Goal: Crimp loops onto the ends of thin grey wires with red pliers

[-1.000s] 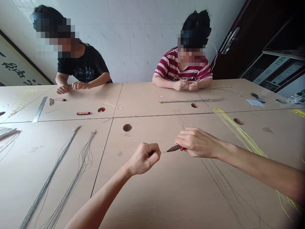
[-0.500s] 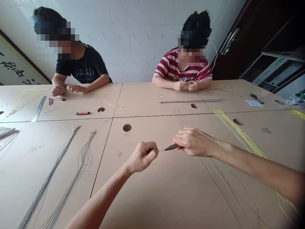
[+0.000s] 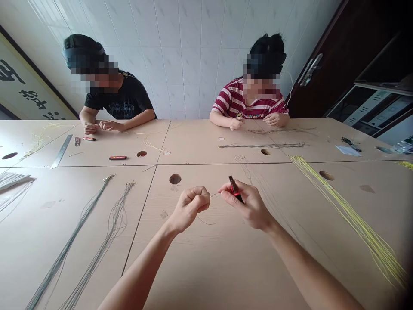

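My left hand (image 3: 193, 206) is closed above the middle of the table, gripping a thin wire (image 3: 213, 196) whose short curled end sticks out to the right. A longer strand hangs below that fist. My right hand (image 3: 250, 202) holds small pliers (image 3: 236, 189) with a dark tip and red on the handles; the tip points up and away. Its thumb and forefinger reach toward the wire's end, and whether they touch it is too small to tell. Behind my right hand, several thin wires (image 3: 264, 185) lie on the table.
Two grey-green wire bundles (image 3: 77, 228) (image 3: 109, 224) lie at left, a yellow bundle (image 3: 348, 211) at right. Two people sit across the table (image 3: 200, 142). A metal ruler (image 3: 62, 150), red-black marker (image 3: 118, 158) and round holes (image 3: 175, 179) are further back.
My right hand has turned, swinging the pliers from pointing left at the wire to pointing upward. The wire's end now shows a curl. The view has tilted up slightly, and the right person's hands have separated.
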The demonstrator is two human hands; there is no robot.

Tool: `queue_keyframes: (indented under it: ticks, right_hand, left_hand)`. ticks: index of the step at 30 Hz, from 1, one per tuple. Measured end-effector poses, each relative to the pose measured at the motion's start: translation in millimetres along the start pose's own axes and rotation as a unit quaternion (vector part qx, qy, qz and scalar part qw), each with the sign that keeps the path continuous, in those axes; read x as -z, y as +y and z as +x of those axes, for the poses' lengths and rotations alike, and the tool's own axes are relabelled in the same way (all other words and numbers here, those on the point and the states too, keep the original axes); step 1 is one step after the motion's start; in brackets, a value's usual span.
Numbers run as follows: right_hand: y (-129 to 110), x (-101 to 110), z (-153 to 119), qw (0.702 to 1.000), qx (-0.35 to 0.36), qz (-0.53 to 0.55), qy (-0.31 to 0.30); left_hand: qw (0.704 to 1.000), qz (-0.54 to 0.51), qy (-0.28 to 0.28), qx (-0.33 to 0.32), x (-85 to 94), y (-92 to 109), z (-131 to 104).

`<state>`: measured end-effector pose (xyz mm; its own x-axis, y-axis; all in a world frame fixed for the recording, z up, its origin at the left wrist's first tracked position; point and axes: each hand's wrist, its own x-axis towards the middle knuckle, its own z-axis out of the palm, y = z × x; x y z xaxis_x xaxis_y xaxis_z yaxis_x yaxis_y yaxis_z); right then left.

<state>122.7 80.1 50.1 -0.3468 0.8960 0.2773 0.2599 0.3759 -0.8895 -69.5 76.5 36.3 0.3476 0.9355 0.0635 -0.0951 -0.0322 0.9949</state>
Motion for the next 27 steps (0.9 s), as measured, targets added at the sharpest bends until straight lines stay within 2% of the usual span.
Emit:
queue_keyframes:
  ticks: [6, 13, 20, 27]
  right_hand:
    - [-4, -10, 1, 0.997, -0.021, 0.071, 0.002]
    - [-11, -12, 4, 0.997, 0.023, 0.052, 0.049]
    - [-11, -18, 3, 0.989, 0.077, 0.028, 0.122]
    - [-11, -18, 0, 0.988, 0.044, 0.086, 0.124]
  left_hand:
    - [0.998, 0.053, -0.006, -0.014, -3.6, 11, 2]
    - [0.997, 0.079, 0.013, -0.021, -2.7, 18, 7]
    - [0.994, 0.101, 0.019, -0.042, -7.8, 28, 2]
    - [0.993, 0.11, 0.02, -0.035, -10.6, 31, -1]
